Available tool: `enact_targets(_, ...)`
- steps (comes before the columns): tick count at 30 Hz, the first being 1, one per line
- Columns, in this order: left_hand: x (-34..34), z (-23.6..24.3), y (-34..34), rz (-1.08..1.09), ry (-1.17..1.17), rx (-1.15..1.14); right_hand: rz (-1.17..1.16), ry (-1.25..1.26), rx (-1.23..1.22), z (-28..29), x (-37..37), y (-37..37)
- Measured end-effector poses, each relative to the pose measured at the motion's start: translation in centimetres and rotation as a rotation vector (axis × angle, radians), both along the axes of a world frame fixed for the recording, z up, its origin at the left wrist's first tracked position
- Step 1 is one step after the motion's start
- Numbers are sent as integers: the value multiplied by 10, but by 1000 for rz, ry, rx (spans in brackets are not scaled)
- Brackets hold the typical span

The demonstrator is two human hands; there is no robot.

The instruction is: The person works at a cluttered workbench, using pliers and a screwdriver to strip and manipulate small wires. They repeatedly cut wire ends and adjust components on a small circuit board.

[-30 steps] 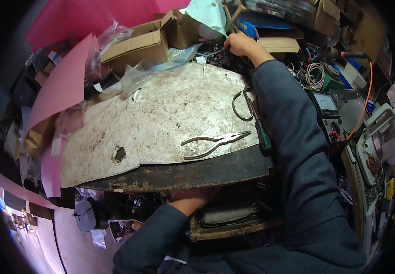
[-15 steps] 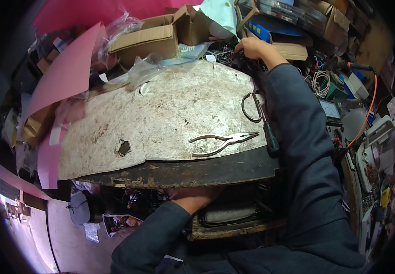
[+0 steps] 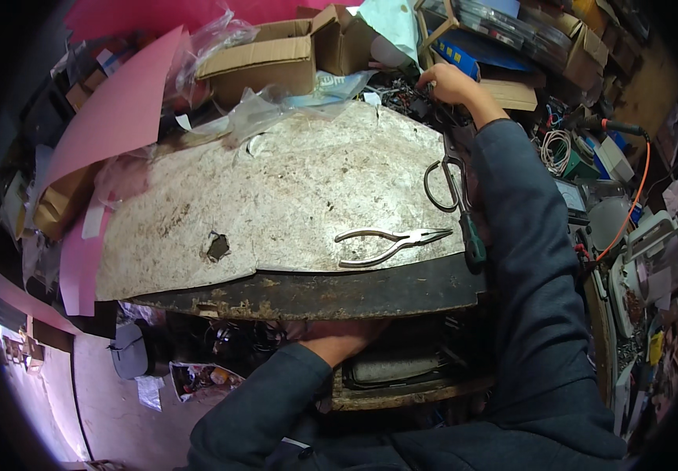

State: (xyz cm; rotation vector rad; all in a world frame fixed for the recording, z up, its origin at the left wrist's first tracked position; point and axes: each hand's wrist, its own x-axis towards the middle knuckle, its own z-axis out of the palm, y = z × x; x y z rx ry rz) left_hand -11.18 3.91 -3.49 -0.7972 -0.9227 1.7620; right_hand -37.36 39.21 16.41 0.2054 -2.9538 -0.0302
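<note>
My right hand (image 3: 450,84) reaches to the far right of the worktop (image 3: 292,188), over a heap of small dark parts and wires (image 3: 403,98). Its fingers are bent together and point down into the heap; what they hold, if anything, is hidden. My left hand (image 3: 343,341) goes under the worktop's front edge, above a drawer (image 3: 413,396), with its fingers out of sight. Long-nose pliers (image 3: 394,245) lie with handles spread near the front right. Beside them are scissors (image 3: 450,188) with dark handles and a green-handled tool (image 3: 474,245), close to my right sleeve.
Cardboard boxes (image 3: 264,67) and clear plastic bags stand along the back. A pink sheet (image 3: 115,118) leans at the left. On the right are a coiled pale cable (image 3: 556,149), a soldering iron (image 3: 614,125) with an orange cord, and a panel meter (image 3: 570,195).
The whole view has shifted slightly, so the worktop things sit a little further right. My right hand stays at the heap, and my left hand remains under the edge.
</note>
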Motion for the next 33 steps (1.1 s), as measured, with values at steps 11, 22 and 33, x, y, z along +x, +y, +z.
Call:
enact_targets(11, -1, -7, -1, -180, -778, 699, 90, 159, -29, 4, -16, 1)
enact_targets(22, -2, -31, 3, -158, -1428, 1006, -64, 26, 180, -3, -42, -34)
enact_targets(33, -4, -28, 4, -161, -1660, 1102, -238, -32, 163, -9, -46, -40)
